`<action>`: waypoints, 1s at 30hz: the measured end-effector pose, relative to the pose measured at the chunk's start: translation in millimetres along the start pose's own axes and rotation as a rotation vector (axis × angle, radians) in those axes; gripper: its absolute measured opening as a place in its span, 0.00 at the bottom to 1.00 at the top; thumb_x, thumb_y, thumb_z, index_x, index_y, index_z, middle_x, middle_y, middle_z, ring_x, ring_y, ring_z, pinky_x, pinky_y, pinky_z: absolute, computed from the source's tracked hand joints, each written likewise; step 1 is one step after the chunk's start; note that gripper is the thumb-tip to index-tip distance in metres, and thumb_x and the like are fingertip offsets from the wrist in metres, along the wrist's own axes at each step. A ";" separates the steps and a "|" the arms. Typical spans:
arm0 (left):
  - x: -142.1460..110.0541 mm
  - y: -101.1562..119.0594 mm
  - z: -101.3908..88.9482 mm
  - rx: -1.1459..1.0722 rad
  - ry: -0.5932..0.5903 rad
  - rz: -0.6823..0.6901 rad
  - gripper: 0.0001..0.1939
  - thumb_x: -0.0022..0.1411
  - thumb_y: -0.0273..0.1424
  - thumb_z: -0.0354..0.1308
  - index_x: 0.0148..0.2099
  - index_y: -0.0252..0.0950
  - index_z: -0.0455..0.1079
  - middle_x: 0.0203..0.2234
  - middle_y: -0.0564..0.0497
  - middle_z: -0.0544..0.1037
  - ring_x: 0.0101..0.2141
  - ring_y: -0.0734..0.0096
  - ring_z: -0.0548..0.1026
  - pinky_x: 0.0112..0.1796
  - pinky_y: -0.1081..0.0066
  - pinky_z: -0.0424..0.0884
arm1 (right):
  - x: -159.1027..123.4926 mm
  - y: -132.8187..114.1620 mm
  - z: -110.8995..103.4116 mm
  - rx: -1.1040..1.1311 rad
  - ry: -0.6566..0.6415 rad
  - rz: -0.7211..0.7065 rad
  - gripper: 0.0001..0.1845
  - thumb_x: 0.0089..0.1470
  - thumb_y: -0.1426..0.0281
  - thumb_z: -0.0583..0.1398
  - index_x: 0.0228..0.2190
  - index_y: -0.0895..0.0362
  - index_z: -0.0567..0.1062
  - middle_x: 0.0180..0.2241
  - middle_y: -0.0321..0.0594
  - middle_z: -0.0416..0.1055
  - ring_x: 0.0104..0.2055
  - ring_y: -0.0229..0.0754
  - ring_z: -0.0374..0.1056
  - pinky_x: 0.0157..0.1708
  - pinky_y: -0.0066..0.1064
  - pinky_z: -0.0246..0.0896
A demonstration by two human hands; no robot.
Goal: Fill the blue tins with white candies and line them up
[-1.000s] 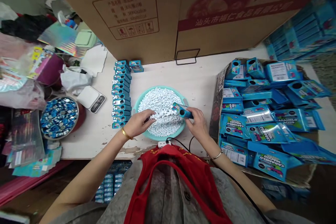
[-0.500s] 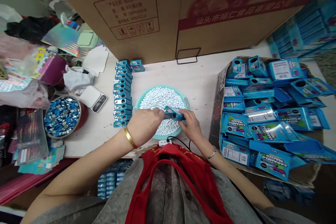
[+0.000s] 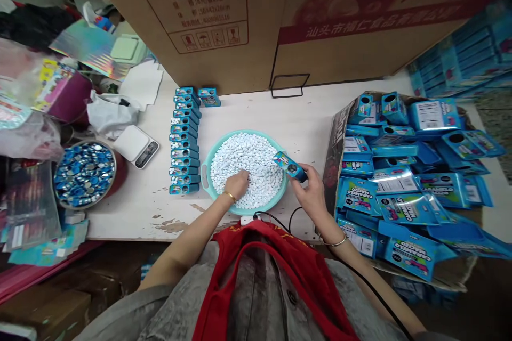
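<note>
My left hand [image 3: 237, 184] is in the heap of small white candies [image 3: 250, 160], its fingers curled and partly sunk among them. The candies fill a round mint-green basin [image 3: 205, 175] with side handles. At the basin's right rim, my right hand [image 3: 310, 192] grips a small blue candy box [image 3: 288, 165]. The box lies tilted, its far end over the candies, its near end between thumb and fingers. A column of similar small blue boxes [image 3: 184, 152] stands left of the basin, with one more box [image 3: 209, 97] beside its far end.
A cardboard carton [image 3: 334, 165] full of blue boxes stands at right. The large brown carton [image 3: 224, 72] and a black wire stand [image 3: 288, 93] are behind. At left are a white scale [image 3: 136, 146] and a tub of shiny blue pieces [image 3: 86, 173]. A black cable [image 3: 276, 215] runs by the basin.
My left hand has left the blue box and moved down into the candies. My right hand has drawn the box right, to the basin's rim. The view has shifted slightly.
</note>
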State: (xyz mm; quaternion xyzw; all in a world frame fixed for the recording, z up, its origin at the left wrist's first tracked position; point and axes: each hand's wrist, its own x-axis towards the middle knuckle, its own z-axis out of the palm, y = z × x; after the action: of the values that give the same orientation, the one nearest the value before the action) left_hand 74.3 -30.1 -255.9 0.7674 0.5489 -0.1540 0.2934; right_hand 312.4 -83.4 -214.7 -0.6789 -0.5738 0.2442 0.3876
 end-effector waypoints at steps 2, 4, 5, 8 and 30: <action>3.5 0.1 5.3 -0.052 0.026 0.014 0.14 0.67 0.28 0.46 0.53 0.36 0.63 0.51 0.43 0.72 0.48 0.60 0.74 0.46 0.64 0.69 | 0.3 -1.8 0.8 0.009 0.013 0.041 0.15 0.54 0.65 0.60 0.43 0.55 0.71 0.40 0.43 0.73 0.40 0.46 0.68 0.45 0.42 0.65; 0.1 -7.9 4.4 -0.103 0.040 0.038 0.14 0.67 0.30 0.48 0.54 0.38 0.63 0.49 0.45 0.74 0.48 0.62 0.74 0.47 0.66 0.69 | 0.4 -2.9 1.4 0.022 0.019 0.067 0.14 0.54 0.63 0.61 0.42 0.55 0.70 0.38 0.42 0.73 0.39 0.45 0.68 0.43 0.40 0.65; -3.7 -13.2 1.8 -0.122 0.043 0.051 0.14 0.67 0.32 0.49 0.54 0.39 0.63 0.48 0.47 0.75 0.48 0.64 0.74 0.47 0.67 0.69 | 0.5 -3.0 1.3 0.026 0.021 0.073 0.14 0.53 0.63 0.61 0.41 0.55 0.70 0.38 0.42 0.73 0.38 0.45 0.68 0.43 0.39 0.65; -21.1 -26.9 -15.0 -0.196 0.065 0.118 0.14 0.67 0.35 0.51 0.53 0.38 0.63 0.46 0.48 0.75 0.46 0.67 0.74 0.46 0.69 0.69 | 0.5 -1.2 -0.4 0.013 0.019 0.062 0.15 0.54 0.63 0.60 0.42 0.55 0.70 0.38 0.42 0.72 0.39 0.46 0.68 0.43 0.40 0.65; -116.0 77.1 -185.2 0.476 0.030 0.267 0.14 0.66 0.22 0.43 0.48 0.33 0.66 0.36 0.42 0.75 0.34 0.62 0.77 0.32 0.67 0.70 | -14.9 -15.5 31.6 -0.034 -0.117 -0.241 0.21 0.52 0.77 0.54 0.49 0.55 0.69 0.47 0.48 0.72 0.51 0.52 0.66 0.52 0.50 0.65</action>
State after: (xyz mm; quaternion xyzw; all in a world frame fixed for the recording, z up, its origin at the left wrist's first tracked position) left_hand 89.8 -20.0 -24.9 0.8825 0.3955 -0.2273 0.1144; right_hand 275.5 -89.4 -222.1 -0.5963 -0.6766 0.2253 0.3685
